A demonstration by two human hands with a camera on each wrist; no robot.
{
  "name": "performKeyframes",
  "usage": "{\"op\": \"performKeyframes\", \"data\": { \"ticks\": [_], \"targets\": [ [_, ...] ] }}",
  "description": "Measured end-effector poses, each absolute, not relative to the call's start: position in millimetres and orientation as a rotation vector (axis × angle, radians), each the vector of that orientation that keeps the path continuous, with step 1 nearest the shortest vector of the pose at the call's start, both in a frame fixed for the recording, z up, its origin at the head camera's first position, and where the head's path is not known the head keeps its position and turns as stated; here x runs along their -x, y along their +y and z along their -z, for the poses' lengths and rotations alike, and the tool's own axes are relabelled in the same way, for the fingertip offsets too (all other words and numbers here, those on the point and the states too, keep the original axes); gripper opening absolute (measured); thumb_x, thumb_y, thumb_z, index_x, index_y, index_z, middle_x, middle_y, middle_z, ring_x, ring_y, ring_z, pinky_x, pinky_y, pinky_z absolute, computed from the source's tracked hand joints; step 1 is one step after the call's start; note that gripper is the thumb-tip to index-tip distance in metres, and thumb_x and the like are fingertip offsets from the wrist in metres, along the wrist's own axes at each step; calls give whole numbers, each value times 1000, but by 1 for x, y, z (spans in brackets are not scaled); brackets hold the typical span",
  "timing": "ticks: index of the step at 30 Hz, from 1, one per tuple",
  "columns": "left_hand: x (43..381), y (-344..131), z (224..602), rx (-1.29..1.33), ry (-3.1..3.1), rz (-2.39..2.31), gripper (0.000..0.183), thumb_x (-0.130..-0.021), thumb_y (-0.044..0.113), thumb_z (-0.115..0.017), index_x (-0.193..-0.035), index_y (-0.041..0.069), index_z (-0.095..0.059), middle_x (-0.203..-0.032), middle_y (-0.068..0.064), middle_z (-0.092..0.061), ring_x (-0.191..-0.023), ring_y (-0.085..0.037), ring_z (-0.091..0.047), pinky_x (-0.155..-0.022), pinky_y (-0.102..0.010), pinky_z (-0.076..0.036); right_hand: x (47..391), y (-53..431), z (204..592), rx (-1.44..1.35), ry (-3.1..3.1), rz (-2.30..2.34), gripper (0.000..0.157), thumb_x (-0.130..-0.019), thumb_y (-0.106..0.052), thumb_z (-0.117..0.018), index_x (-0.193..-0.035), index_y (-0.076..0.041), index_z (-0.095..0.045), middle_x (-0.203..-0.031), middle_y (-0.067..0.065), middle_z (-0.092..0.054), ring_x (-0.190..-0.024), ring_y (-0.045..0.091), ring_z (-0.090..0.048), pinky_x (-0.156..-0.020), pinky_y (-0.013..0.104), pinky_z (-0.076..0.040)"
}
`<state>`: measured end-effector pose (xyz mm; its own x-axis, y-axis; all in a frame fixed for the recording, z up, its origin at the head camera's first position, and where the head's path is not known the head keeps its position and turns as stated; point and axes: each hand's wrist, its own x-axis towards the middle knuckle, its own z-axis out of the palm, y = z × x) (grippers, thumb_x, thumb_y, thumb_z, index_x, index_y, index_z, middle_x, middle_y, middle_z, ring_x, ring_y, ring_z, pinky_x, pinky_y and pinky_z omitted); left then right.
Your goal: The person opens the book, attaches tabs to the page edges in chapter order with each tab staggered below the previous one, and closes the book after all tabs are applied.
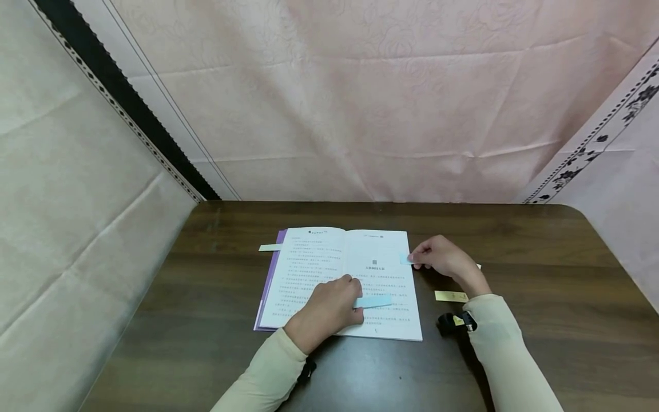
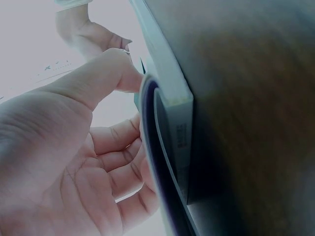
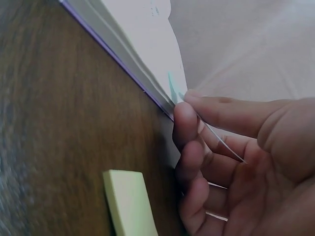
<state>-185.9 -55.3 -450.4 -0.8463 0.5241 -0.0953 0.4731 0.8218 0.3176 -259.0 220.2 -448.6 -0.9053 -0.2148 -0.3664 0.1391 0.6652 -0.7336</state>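
Observation:
An open book point(image 1: 378, 246) with printed pages and a purple cover lies on the table. My left hand point(image 1: 329, 306) is over its lower middle, a light blue strip of sticky notes point(image 1: 374, 301) held between thumb and fingers. In the left wrist view the thumb and curled fingers point(image 2: 123, 179) are by the book's lower edge. At the right page's upper edge, my right hand point(image 1: 445, 257) pinches a light blue sticky note point(image 1: 404, 259), whose end lies over the page. The right wrist view shows thumb and index fingertip point(image 3: 186, 118) meeting on that note; its other end runs toward the palm.
A yellow sticky-note pad point(image 1: 451, 296) lies right of the book, near the right wrist. A pale tab point(image 1: 270, 248) sticks out from the book's left edge. The brown table point(image 1: 540, 337) ends at a pink cloth backdrop point(image 1: 360, 131).

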Motion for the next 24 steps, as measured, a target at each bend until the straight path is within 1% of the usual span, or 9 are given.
{"op": "performKeyframes", "data": {
  "ticks": [4, 7, 9, 13, 16, 19, 24],
  "targets": [
    [186, -55, 451, -766, 2818, -417, 15, -87, 15, -80, -88, 9, -67, -75, 5, -53, -60, -10, -46, -49, -27, -40, 259, 219, 449, 72, 2429, 1125, 22, -108, -13, -61, -106, 3, -76, -92, 8, -70, -85, 25, -51, -69, 35, -38],
    [186, -56, 451, -778, 2819, -424, 17, -87, 15, -80, -83, 11, -64, -73, 5, -52, -59, -9, -43, -48, -27, -37, 258, 220, 447, 83, 2414, 1117, 21, -106, -15, -64, -103, 2, -76, -89, 8, -68, -82, 25, -50, -67, 34, -37],
    [186, -56, 451, -792, 2823, -432, 19, -87, 14, -79, -80, 12, -62, -72, 5, -50, -58, -9, -40, -47, -27, -35, 257, 221, 446, 97, 2410, 1110, 21, -106, -14, -64, -103, 3, -76, -89, 8, -68, -81, 24, -50, -65, 33, -37],
    [186, -56, 452, -805, 2829, -444, 20, -85, 12, -79, -78, 12, -61, -71, 5, -49, -58, -8, -38, -46, -26, -34, 255, 222, 446, 126, 2406, 1111, 20, -106, -9, -61, -104, 6, -76, -91, 11, -70, -80, 24, -52, -65, 32, -39],
    [187, -57, 452, -807, 2831, -448, 22, -85, 12, -79, -77, 13, -59, -70, 5, -49, -57, -8, -38, -46, -26, -34, 255, 221, 446, 125, 2415, 1098, 20, -105, -8, -62, -101, 4, -76, -92, 11, -70, -79, 23, -52, -65, 31, -40],
    [187, -57, 452, -811, 2831, -454, 26, -85, 12, -80, -74, 14, -57, -70, 5, -48, -57, -8, -37, -45, -26, -33, 254, 219, 446, 105, 2444, 1062, 20, -104, -12, -65, -95, 1, -77, -91, 10, -70, -79, 23, -51, -64, 33, -39],
    [186, -56, 451, -810, 2831, -460, 25, -85, 12, -80, -75, 14, -57, -70, 5, -48, -57, -8, -37, -45, -26, -33, 252, 215, 446, 33, 2525, 938, 26, -100, -27, -74, -85, -6, -73, -83, 7, -64, -71, 21, -47, -61, 33, -38]
  ]
}}
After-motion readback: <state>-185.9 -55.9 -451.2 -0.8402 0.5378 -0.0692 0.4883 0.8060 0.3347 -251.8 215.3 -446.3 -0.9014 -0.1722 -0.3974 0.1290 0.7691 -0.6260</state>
